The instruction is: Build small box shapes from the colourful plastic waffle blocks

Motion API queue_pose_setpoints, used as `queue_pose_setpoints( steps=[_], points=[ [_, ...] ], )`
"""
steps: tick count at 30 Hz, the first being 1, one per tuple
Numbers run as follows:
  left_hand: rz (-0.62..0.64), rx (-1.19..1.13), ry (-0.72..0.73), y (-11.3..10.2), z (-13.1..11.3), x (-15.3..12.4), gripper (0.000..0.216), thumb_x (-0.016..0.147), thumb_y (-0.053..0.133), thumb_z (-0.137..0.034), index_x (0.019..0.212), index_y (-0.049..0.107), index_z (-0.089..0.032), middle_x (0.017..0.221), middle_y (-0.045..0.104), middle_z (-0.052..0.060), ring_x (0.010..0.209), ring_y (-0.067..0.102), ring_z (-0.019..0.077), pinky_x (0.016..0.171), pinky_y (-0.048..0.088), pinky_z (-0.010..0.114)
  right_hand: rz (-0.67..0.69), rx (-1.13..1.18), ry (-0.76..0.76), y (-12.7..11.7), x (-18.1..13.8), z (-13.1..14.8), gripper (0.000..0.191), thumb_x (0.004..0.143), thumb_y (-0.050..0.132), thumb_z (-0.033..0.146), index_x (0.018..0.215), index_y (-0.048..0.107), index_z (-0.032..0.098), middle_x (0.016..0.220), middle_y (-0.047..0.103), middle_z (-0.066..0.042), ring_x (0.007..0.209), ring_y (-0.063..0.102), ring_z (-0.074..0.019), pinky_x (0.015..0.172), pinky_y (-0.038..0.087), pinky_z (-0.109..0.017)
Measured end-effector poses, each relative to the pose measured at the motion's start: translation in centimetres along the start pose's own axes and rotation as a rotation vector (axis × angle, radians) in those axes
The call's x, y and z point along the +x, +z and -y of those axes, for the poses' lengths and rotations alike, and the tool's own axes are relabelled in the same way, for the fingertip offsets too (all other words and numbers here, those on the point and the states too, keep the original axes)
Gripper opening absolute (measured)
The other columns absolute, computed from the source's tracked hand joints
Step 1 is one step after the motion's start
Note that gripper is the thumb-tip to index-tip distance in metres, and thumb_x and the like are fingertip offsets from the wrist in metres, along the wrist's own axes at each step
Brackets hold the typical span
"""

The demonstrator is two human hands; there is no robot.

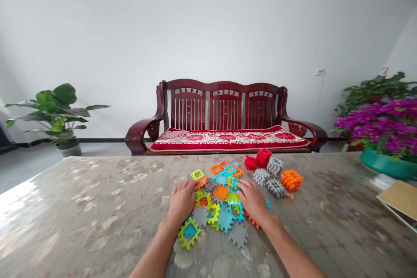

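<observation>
Both hands lie palm down on a heap of flat interlocking plastic tiles (219,200) spread across the marbled desk (97,208). The left hand (181,203) rests on the heap's left edge, fingers loosely spread and lightly curled, fingertips touching an orange tile (201,182); it presses on the pieces and has closed around none. The right hand (253,202) covers the heap's right side in the same flat, open way, its fingertips at a green-and-teal cluster, an orange-red piece peeking out beneath its wrist. Whether any tile is pinched under either palm cannot be told.

Between the two hands sit an orange square tile (221,192), lime frames, teal frames and grey notched squares. Just nearer the person than the left hand lies a lime frame with a blue centre (189,233); a loose grey tile (238,235) lies near the right forearm. The tiles lie flat and overlapping, probably because they were tipped out loose, and the flat palms look suited to holding or sweeping them together.

Beyond the right hand, a little apart, stand assembled cubes: red cubes (259,159), grey cubes (272,177) and an orange cube (292,180), grouped clear of the loose pile, seemingly as finished pieces.

Farther off are a red wooden bench (224,117), a leafy potted plant (57,117) and purple flowers in a teal bowl (387,139).
</observation>
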State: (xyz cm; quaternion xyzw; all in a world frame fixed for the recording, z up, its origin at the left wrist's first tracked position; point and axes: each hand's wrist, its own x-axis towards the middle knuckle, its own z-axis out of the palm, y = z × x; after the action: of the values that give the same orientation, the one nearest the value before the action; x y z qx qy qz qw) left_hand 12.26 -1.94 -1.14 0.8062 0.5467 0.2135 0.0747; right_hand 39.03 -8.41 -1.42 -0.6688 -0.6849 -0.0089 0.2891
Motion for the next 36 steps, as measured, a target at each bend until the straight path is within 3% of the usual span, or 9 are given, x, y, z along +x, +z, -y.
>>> queue_pose_setpoints(
  steps=[6, 11, 16, 26, 30, 34, 36],
  points=[
    [0.006, 0.005, -0.01, 0.2, 0.2, 0.1, 0.041, 0.088, 0.039, -0.017, 0.121, 0.061, -0.027, 0.128, 0.064, 0.004, 0.119, 0.057, 0.0193, 0.104, 0.036, 0.036, -0.007, 0.072, 0.01, 0.4, -0.2, -0.3, 0.02, 0.085, 0.053, 0.021, 0.094, 0.071, 0.024, 0.114, 0.07, -0.006, 0.109, 0.06, -0.0239, 0.097, 0.043, -0.038],
    [0.009, 0.001, -0.007, 0.0, 0.2, 0.1, 0.042, 0.087, 0.039, -0.016, 0.122, 0.061, -0.027, 0.128, 0.064, 0.003, 0.119, 0.056, 0.0193, 0.104, 0.036, 0.036, -0.149, 0.128, 0.03, 0.4, -0.3, -0.4, 0.024, 0.089, 0.046, 0.027, 0.096, 0.069, 0.022, 0.108, 0.071, -0.008, 0.104, 0.061, -0.0231, 0.095, 0.044, -0.037],
    [0.017, -0.006, -0.015, 0.1, 0.1, 0.2, 0.043, 0.085, 0.041, -0.015, 0.121, 0.061, -0.027, 0.128, 0.064, 0.004, 0.119, 0.056, 0.02, 0.104, 0.036, 0.037, -0.253, 0.335, 0.149, -0.4, -0.3, -0.5, 0.037, 0.094, 0.035, 0.038, 0.104, 0.067, 0.023, 0.098, 0.073, -0.005, 0.091, 0.067, -0.0196, 0.081, 0.049, -0.03],
    [0.013, -0.028, -0.001, -0.1, 0.2, 0.2, 0.041, 0.087, 0.038, -0.016, 0.12, 0.062, -0.026, 0.128, 0.065, 0.004, 0.118, 0.057, 0.0197, 0.104, 0.037, 0.038, -0.21, 0.505, 0.194, -2.0, -0.4, -0.3, 0.04, 0.091, 0.036, 0.043, 0.099, 0.069, 0.022, 0.067, 0.067, -0.001, 0.066, 0.063, -0.0182, 0.066, 0.047, -0.027],
    [0.009, -0.027, 0.007, -0.2, 0.1, 0.2, 0.041, 0.088, 0.037, -0.017, 0.119, 0.062, -0.025, 0.128, 0.065, 0.004, 0.119, 0.057, 0.0199, 0.104, 0.037, 0.038, -0.118, 0.63, 0.142, -2.1, -0.3, -0.4, 0.035, 0.089, 0.043, 0.042, 0.098, 0.07, 0.021, 0.072, 0.07, -0.001, 0.069, 0.065, -0.0187, 0.068, 0.049, -0.028],
    [0.008, -0.014, 0.01, -0.2, 0.1, 0.2, 0.04, 0.089, 0.037, -0.018, 0.12, 0.062, -0.025, 0.127, 0.065, 0.004, 0.119, 0.057, 0.0196, 0.104, 0.037, 0.037, -0.205, 0.687, 0.197, -2.6, 0.1, -1.6, 0.034, 0.085, 0.049, 0.044, 0.096, 0.071, 0.021, 0.089, 0.074, -0.006, 0.082, 0.067, -0.0219, 0.076, 0.051, -0.031],
    [0.008, -0.007, 0.011, -0.2, 0.2, 0.2, 0.04, 0.089, 0.037, -0.018, 0.12, 0.062, -0.025, 0.127, 0.065, 0.004, 0.119, 0.057, 0.0195, 0.104, 0.038, 0.037, -0.223, 0.721, 0.254, -3.0, 0.2, -2.3, 0.035, 0.08, 0.052, 0.047, 0.093, 0.071, 0.021, 0.087, 0.074, -0.006, 0.082, 0.068, -0.0237, 0.075, 0.052, -0.032]
  ],
)
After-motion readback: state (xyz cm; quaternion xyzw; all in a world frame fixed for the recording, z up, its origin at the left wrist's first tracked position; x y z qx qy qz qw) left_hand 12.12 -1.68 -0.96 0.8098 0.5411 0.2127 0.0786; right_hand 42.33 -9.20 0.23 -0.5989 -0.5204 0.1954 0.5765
